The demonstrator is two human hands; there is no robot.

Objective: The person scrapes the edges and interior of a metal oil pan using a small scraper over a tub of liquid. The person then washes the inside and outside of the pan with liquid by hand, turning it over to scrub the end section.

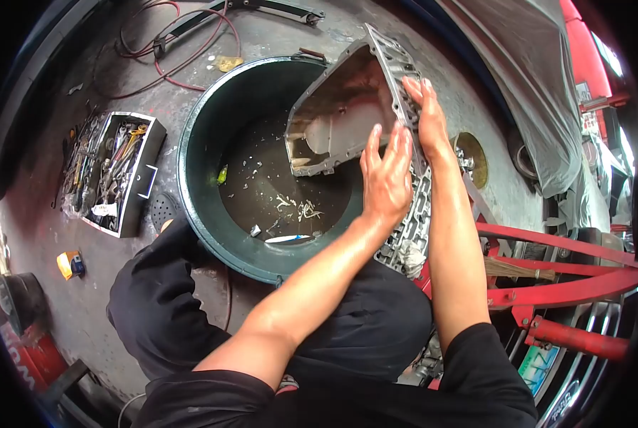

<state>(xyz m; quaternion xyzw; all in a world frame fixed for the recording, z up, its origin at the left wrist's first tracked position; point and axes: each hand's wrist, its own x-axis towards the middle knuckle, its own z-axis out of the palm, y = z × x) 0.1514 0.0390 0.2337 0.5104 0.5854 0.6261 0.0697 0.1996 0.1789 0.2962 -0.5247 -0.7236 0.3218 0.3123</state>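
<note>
A metal oil pan [354,118] stands tilted over the right side of a big dark green tub [191,192], its hollow side facing left. My left hand [389,171] is at the pan's near right edge, fingers stretched out and fingertips by the flange. Just right of it, my right hand [431,118] lies along the outside of that edge, fingers straight. Neither hand is wrapped round the pan; whether the palms press on it is hard to tell. Dark liquid [262,171] with pale scraps sits in the tub. Beside the tub is a metal engine part [412,228], partly behind my hands.
On the left, a toolbox drawer [130,171] full of wrenches stands by loose tools [82,160]. A red hose [166,68] coils on the floor beyond. Red metal bars [561,282] and a grey-covered vehicle [522,85] are on the right. A yellow-blue object [69,265] lies at left.
</note>
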